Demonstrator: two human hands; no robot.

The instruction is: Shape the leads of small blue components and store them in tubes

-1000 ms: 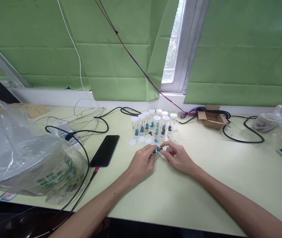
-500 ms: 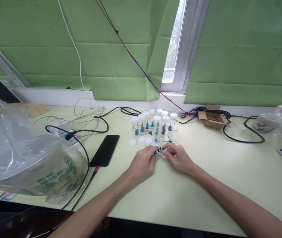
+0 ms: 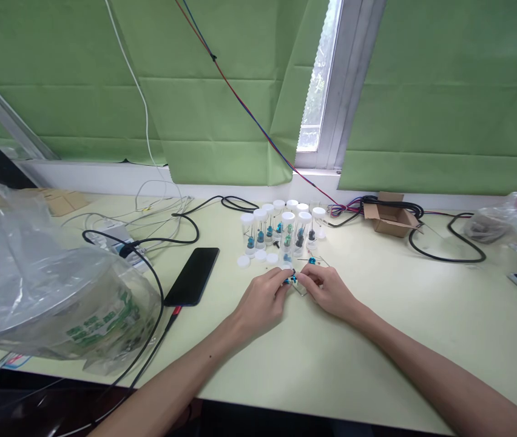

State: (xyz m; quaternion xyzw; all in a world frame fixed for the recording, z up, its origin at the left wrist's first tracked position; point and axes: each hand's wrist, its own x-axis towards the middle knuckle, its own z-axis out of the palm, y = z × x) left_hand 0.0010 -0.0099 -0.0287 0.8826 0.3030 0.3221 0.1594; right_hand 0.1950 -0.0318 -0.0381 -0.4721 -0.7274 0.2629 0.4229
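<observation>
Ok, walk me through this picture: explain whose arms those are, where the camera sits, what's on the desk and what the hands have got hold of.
There is no machine here. The arms belong to a person wearing a camera on the head, so you look forward and down over a pale desk toward green blinds.

The left hand and the right hand meet in the middle, pinching a small blue part between their fingers. It is too small to say exactly what it is.

Just beyond stands a cluster of clear vials with white caps, each holding similar small parts. A few loose white caps lie in front, and another blue part lies beside the right hand.

To the left lie a black phone, black cables and a big plastic bag. To the right sits a small open cardboard box.
</observation>
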